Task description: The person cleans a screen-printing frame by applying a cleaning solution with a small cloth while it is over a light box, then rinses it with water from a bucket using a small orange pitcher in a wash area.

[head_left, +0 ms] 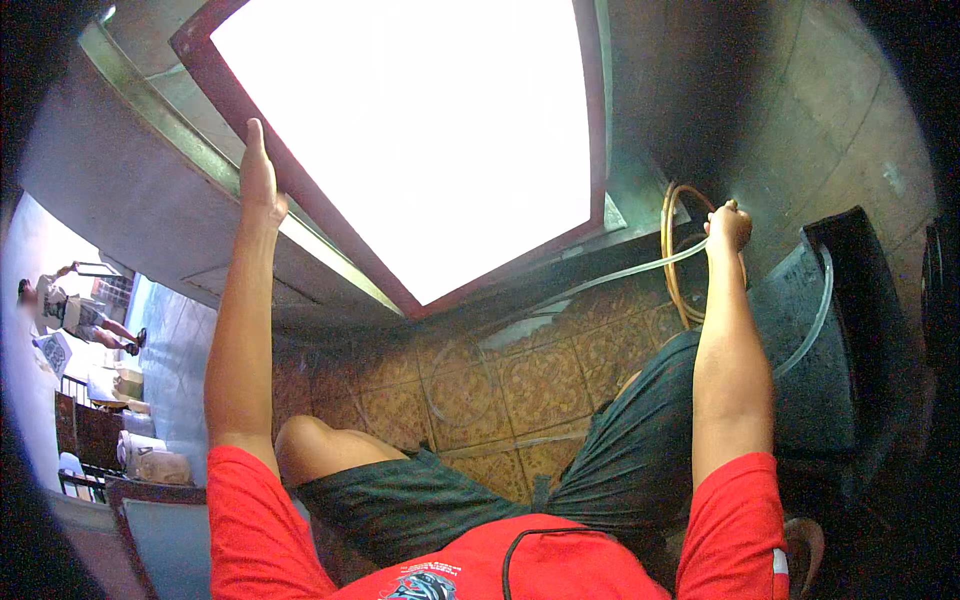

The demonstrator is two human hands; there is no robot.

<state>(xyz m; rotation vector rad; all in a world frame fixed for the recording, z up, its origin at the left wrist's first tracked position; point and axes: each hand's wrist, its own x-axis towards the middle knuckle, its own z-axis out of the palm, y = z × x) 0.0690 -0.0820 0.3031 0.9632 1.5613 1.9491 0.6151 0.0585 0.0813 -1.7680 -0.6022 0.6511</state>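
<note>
A glaring white panel in a dark red frame (356, 238) leans in front of me. My left hand (262, 185) grips the frame's left side, thumb laid along it and the other fingers mostly hidden. Off to the right, apart from the frame, my right hand (729, 228) is closed in a fist. A clear hose (640, 266) runs up into this fist; its end is hard to make out. Just left of the fist hangs a loop of orange-yellow hose (667, 255).
A grey wall or trough side (150, 150) with a pale ledge stands left of the frame. Patterned brown tiles (465, 400) lie below. At right is a dark bin-like container (800, 330) with hose along it. Far left, another person (75, 310) holds a framed panel.
</note>
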